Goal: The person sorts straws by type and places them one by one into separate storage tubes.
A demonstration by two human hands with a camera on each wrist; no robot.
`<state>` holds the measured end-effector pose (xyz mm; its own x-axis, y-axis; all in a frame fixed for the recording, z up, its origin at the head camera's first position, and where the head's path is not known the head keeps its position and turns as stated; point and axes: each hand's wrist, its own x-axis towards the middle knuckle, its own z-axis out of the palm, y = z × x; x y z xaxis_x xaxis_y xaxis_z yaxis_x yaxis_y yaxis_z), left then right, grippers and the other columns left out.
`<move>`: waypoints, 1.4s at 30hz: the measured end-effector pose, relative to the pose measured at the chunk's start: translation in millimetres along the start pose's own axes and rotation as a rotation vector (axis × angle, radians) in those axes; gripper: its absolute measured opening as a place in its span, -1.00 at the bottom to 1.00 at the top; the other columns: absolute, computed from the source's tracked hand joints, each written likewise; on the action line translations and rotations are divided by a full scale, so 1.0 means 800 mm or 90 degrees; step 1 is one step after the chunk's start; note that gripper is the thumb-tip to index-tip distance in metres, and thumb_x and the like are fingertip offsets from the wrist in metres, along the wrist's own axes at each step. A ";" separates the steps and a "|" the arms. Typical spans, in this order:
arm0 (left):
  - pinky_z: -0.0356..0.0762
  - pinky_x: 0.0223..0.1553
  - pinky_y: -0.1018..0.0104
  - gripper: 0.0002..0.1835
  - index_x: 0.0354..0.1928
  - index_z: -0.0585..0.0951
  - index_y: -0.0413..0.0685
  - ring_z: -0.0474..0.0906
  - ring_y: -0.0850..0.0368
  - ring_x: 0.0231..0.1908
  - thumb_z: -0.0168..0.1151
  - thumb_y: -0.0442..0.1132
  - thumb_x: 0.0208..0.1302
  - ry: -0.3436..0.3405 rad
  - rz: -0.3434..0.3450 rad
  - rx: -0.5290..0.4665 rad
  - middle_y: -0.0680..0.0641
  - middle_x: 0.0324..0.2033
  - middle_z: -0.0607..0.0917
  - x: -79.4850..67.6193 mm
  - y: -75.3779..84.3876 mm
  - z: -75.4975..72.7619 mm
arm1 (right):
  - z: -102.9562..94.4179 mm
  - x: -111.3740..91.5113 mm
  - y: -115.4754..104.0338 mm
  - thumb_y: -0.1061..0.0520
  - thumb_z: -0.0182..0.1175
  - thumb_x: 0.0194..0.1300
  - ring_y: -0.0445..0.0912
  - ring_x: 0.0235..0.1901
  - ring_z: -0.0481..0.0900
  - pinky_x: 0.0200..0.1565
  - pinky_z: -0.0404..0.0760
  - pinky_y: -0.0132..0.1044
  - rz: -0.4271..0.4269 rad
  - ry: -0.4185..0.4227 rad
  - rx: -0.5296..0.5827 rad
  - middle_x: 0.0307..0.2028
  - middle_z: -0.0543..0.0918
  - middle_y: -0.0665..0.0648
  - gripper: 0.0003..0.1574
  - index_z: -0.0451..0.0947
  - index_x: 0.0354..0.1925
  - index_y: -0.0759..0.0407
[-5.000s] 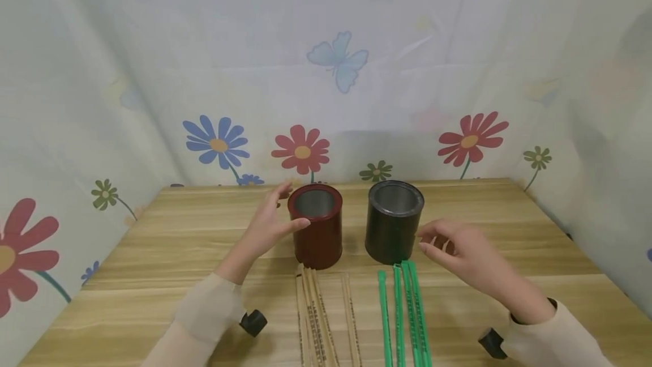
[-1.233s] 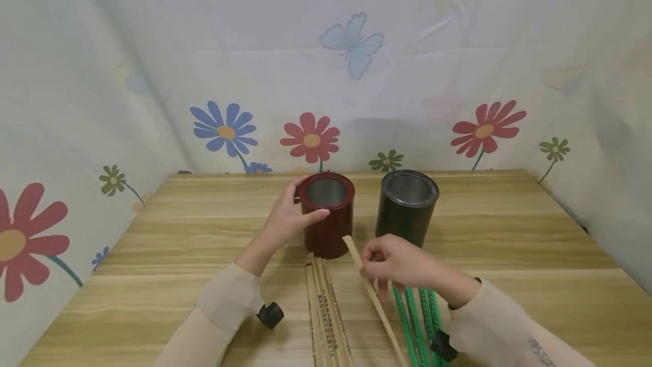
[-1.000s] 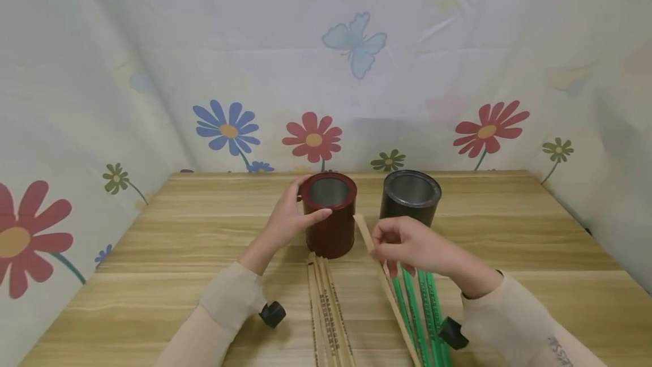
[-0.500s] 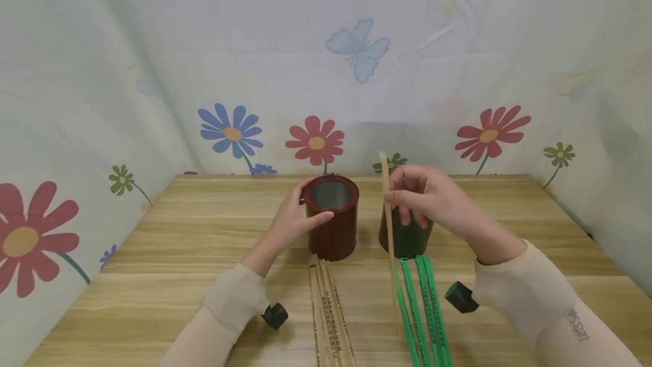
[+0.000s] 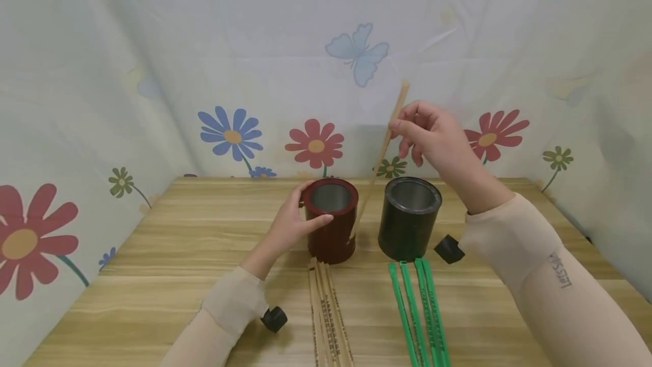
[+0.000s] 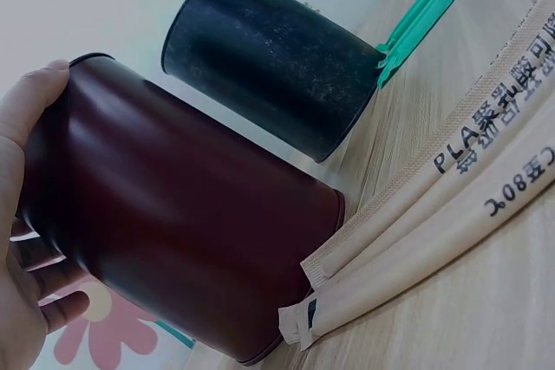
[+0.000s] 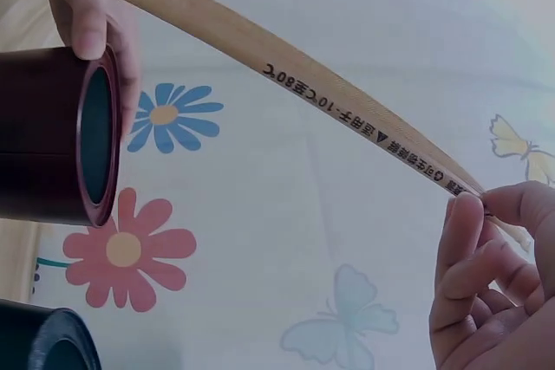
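My left hand (image 5: 292,222) holds the dark red can (image 5: 332,237) from its left side, the thumb at the front of the rim and the fingers round the back. Between thumb and fingertips, my right hand (image 5: 430,135) pinches a brown paper-wrapped straw (image 5: 385,143) near its upper end, high above the table. The straw slants down to the left, its lower end by the red can's right side. Printed characters run along its wrapper in the right wrist view. In the left wrist view, the can (image 6: 173,214) stands between thumb and fingers.
A black can (image 5: 409,228) stands open-topped to the right of the red one. Several brown wrapped straws (image 5: 328,310) lie before the red can, and several green wrapped straws (image 5: 420,310) before the black can. A flowered curtain (image 5: 275,72) hangs behind the wooden table (image 5: 204,225).
My left hand has closed round the red can. My right hand took the separate brown straw from the table, then raised it past the black can to well above the rims.
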<state>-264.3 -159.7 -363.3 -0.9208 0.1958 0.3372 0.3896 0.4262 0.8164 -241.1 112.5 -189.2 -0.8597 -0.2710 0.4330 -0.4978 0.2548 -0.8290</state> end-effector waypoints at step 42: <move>0.30 0.27 -0.03 -0.15 0.39 0.21 -0.01 0.35 -0.01 0.25 0.43 -0.11 0.10 -0.017 -0.005 -0.030 -0.07 0.27 0.44 -0.001 0.003 -0.002 | 0.123 0.018 0.058 0.07 0.24 0.30 -0.06 -0.57 0.64 -0.48 0.61 -0.32 -0.045 -0.071 -0.265 -0.30 0.69 0.14 -0.81 0.56 -0.21 0.17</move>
<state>-262.8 -159.9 -360.8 -0.9228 0.2166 0.3186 0.3807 0.3865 0.8400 -265.6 28.9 -256.6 -0.8152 -0.3944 0.4241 -0.5789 0.5783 -0.5748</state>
